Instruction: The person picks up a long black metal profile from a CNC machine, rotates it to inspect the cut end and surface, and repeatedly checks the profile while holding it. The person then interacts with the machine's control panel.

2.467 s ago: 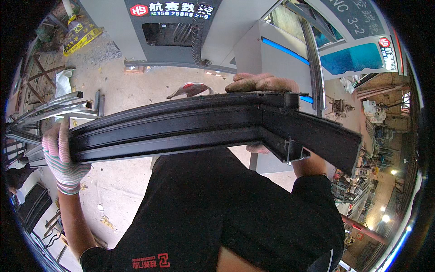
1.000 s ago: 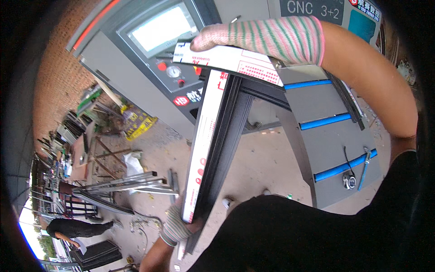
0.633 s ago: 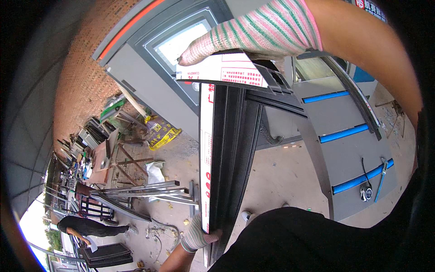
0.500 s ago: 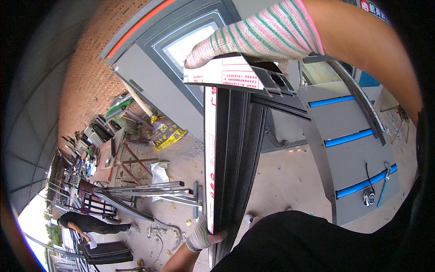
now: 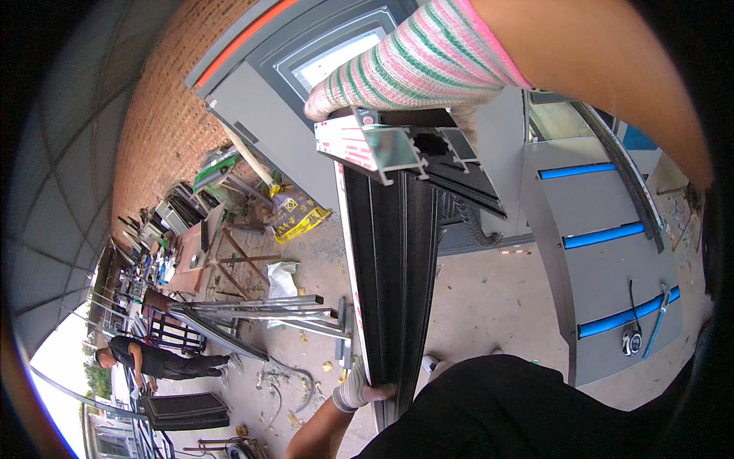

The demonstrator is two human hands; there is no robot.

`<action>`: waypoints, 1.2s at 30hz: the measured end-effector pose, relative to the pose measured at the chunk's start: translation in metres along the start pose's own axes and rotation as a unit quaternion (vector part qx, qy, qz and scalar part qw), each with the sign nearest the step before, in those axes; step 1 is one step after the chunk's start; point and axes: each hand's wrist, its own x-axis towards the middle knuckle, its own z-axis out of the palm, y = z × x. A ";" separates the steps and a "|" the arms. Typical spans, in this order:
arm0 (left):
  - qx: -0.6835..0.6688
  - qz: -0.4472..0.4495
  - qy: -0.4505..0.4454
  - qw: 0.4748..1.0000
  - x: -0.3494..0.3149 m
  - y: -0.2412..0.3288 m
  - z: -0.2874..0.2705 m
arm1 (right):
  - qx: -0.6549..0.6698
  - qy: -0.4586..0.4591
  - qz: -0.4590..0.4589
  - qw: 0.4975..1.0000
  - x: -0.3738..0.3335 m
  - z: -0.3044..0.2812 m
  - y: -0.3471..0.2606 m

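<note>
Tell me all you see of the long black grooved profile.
The long black grooved profile looks metal, with parallel channels and white red-printed film on its left edge. It stretches down the picture, its lower end partly hidden. Its top meets a shorter black crosspiece with a hollow, open end. The gloved left hand grips it low; the gloved right hand holds the crosspiece.

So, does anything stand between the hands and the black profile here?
Nothing visible but the striped gloves: the left hand grips the lower part of the black profile, the right hand its upper end. No other object shows between, though parts of both grips are hidden.
</note>
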 end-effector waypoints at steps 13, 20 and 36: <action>-0.134 0.061 -0.014 0.989 0.014 0.027 0.007 | -0.144 0.074 -0.007 0.987 0.015 0.006 -0.027; -0.146 0.091 -0.050 0.984 0.021 0.018 0.002 | -0.255 0.178 0.042 0.949 -0.011 0.001 -0.036; -0.170 0.070 -0.140 0.973 0.041 0.010 0.009 | -0.029 0.040 -0.250 0.967 0.033 0.017 0.015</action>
